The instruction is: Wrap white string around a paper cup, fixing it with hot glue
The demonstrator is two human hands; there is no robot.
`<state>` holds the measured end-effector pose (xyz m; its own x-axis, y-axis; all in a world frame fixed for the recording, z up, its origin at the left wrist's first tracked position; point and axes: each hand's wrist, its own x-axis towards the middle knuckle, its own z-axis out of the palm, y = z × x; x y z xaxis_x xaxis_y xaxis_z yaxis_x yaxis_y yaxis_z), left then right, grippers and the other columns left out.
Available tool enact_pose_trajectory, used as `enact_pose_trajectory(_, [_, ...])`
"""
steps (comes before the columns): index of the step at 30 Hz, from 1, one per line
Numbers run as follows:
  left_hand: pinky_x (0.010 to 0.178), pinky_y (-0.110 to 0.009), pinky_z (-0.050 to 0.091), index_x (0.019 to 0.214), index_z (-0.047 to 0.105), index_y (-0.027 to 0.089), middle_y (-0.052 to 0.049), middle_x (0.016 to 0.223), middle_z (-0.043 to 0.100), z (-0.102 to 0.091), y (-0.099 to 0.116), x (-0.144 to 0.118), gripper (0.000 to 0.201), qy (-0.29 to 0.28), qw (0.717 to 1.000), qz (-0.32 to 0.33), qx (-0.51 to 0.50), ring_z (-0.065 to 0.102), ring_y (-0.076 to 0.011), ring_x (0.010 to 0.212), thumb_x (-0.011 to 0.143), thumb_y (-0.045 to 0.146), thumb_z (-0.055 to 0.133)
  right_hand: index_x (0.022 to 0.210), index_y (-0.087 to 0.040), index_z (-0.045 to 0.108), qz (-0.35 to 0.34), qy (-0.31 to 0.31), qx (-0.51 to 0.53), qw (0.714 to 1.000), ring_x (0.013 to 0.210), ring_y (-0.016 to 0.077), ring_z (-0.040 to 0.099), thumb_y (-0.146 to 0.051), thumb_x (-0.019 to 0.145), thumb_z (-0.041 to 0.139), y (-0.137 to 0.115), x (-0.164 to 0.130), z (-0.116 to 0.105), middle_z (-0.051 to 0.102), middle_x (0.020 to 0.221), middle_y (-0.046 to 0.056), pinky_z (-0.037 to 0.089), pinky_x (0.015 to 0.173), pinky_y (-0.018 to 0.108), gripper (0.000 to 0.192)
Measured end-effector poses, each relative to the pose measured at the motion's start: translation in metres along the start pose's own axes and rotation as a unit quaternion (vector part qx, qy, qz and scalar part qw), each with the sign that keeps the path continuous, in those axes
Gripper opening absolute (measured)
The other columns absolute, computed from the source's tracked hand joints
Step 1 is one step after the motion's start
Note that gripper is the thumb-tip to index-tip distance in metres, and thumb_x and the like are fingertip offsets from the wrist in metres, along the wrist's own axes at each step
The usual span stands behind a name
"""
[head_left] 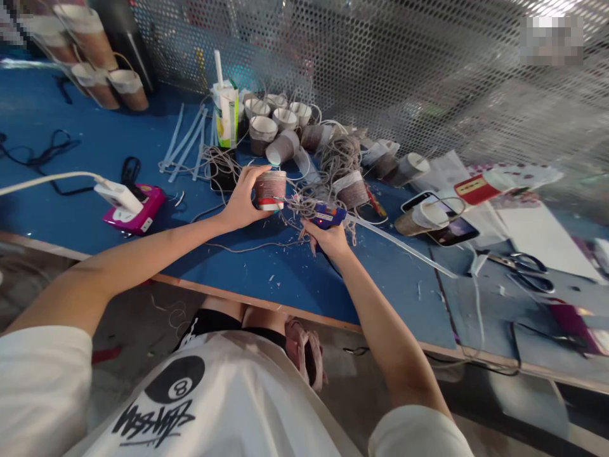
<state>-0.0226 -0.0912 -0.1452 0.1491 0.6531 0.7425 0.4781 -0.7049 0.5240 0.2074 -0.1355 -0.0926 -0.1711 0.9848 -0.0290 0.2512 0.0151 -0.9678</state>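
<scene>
My left hand (pixel 243 198) grips a paper cup (pixel 269 190) partly wrapped in twine, held just above the blue table (pixel 295 279). My right hand (pixel 326 237) holds a blue glue gun (pixel 327 216), its nozzle pointing left at the cup's side. A long glue stick (pixel 404 246) juts out of the gun's back toward the right. Loose twine (pixel 339 158) lies tangled right behind both hands.
Several twine-wrapped cups (pixel 278 120) and a drink carton (pixel 226 114) stand at the back. Glue sticks (pixel 188 143) lie at left, a pink box with a white plug (pixel 133 206) nearer. A phone (pixel 445 225), scissors (pixel 523 266) and papers lie right. Perforated metal screen (pixel 380 63) behind.
</scene>
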Motion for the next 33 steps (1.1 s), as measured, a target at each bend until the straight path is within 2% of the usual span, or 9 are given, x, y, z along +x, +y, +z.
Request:
enact_pose_trajectory(7, [0.105,-0.046,0.049,0.137,0.04,0.026,-0.012,0.13,0.051,-0.0012,0.0008,0.0007,0.084,-0.003,1.0,-0.001,0.004,0.053,-0.0281,0.122,0.074,0.072,0.07,0.055,-0.023,0.05,0.02,0.001,-0.021,1.0,0.027,0.0096,0.04,-0.037,0.065,0.069,-0.0013,0.0008,0.0016,0.045,0.036,-0.006,0.038,0.03,0.025,0.026])
enact_pose_trajectory(12, [0.101,-0.044,0.052,0.134,0.041,0.026,-0.011,0.128,0.05,0.0,0.0003,0.0003,0.081,0.004,1.0,-0.004,-0.013,0.054,-0.027,0.12,0.074,0.07,0.072,0.059,-0.023,0.05,0.029,0.009,-0.012,0.999,0.027,0.0106,0.041,-0.034,0.063,0.067,-0.0011,0.0006,0.0027,0.046,0.037,-0.005,0.037,0.028,0.025,0.02])
enact_pose_trajectory(23, [0.102,-0.046,0.053,0.133,0.041,0.027,-0.012,0.127,0.051,-0.0018,0.0008,0.0005,0.081,0.002,1.0,-0.012,-0.018,0.054,-0.0283,0.121,0.072,0.063,0.078,0.058,-0.023,0.052,0.031,0.019,-0.007,0.999,0.028,0.0103,0.04,-0.033,0.058,0.064,-0.0011,0.0025,0.0021,0.048,0.039,-0.005,0.038,0.028,0.026,0.015])
enact_pose_trajectory(33, [0.104,-0.048,0.051,0.134,0.04,0.026,-0.012,0.127,0.049,0.0006,-0.0039,-0.0014,0.083,0.009,0.999,-0.016,-0.037,0.054,-0.0289,0.122,0.072,0.07,0.074,0.058,-0.023,0.05,0.028,0.016,-0.011,0.999,0.028,0.0094,0.04,-0.032,0.059,0.062,-0.0014,0.0023,0.0005,0.047,0.038,-0.006,0.037,0.03,0.024,0.015])
